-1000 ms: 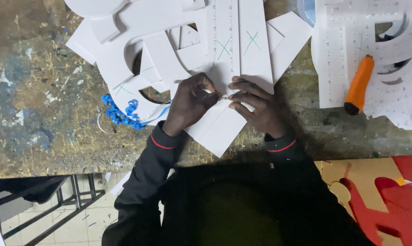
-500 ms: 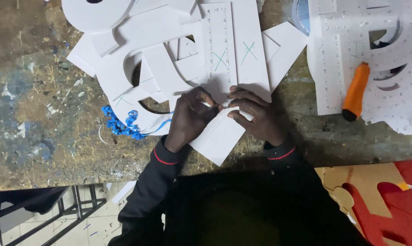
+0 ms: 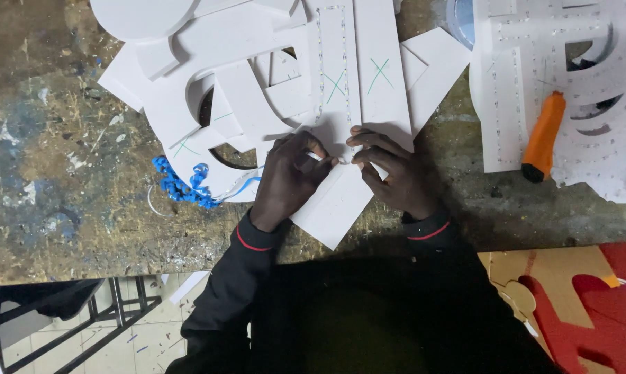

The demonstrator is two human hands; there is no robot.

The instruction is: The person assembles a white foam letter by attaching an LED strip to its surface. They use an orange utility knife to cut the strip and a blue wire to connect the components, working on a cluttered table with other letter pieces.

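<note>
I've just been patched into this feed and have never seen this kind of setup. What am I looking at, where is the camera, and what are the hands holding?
There is no machine here: a person is working with two bare hands. The single picture comes from a camera on that person's head, looking down at a worn, paint-stained workbench. On it lie white foam board cut-outs, some marked with green crosses, a tangle of blue ribbon, and an orange utility knife on perforated white sheets. The left hand and right hand meet over a white strip, pinching something small and pale between the fingertips; what it is cannot be told.
</note>
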